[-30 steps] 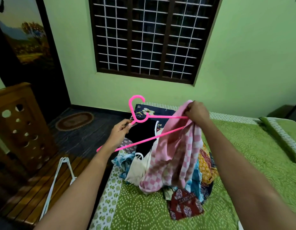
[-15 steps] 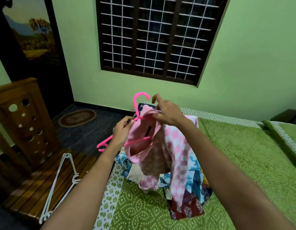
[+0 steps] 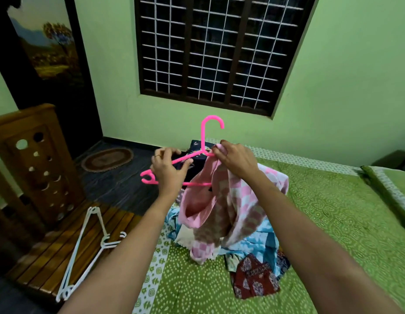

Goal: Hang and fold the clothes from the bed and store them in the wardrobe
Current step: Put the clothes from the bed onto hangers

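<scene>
So the pink hanger (image 3: 203, 137) lies crosswise: left hand (image 3: 168, 172) has its grip wrapped round the bare end, right hand (image 3: 236, 163) pinches the pink checked garment (image 3: 231, 207) at the hanger's neck. Cloth probably wants pulling leftward next.

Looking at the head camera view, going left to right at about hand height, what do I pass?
Wooden panel with holes → round rug → left hand → right hand → green pillow.
</scene>
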`<control>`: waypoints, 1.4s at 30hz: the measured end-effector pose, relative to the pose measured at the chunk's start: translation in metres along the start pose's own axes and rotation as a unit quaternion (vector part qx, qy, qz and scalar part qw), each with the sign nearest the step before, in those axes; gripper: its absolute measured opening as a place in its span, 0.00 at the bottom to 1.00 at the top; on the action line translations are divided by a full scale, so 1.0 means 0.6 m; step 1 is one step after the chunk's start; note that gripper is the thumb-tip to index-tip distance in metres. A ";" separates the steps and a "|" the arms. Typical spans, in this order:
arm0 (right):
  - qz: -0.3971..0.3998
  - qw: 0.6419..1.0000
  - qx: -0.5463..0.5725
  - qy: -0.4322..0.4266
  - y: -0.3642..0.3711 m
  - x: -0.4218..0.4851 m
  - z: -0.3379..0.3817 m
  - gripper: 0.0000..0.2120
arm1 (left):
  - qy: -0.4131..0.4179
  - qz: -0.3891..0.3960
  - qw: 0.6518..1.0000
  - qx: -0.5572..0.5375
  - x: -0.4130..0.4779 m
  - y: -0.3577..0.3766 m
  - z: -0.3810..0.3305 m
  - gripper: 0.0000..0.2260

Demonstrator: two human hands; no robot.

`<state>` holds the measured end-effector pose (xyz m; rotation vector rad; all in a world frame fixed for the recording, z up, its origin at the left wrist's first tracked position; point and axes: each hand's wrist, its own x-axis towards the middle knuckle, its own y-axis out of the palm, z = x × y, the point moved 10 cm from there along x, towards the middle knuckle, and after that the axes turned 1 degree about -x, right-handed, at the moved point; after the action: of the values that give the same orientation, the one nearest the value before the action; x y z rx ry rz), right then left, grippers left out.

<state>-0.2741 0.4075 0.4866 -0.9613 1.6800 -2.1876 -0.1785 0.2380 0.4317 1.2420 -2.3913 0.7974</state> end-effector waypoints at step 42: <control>-0.028 0.994 0.001 0.102 0.022 -0.040 -0.117 0.18 | 0.014 0.257 0.965 -0.053 -0.018 0.098 -0.041 0.07</control>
<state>-0.3017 0.4710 0.4567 -0.8177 1.7555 -2.3955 -0.2199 0.2871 0.4264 0.5624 -2.7271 0.7997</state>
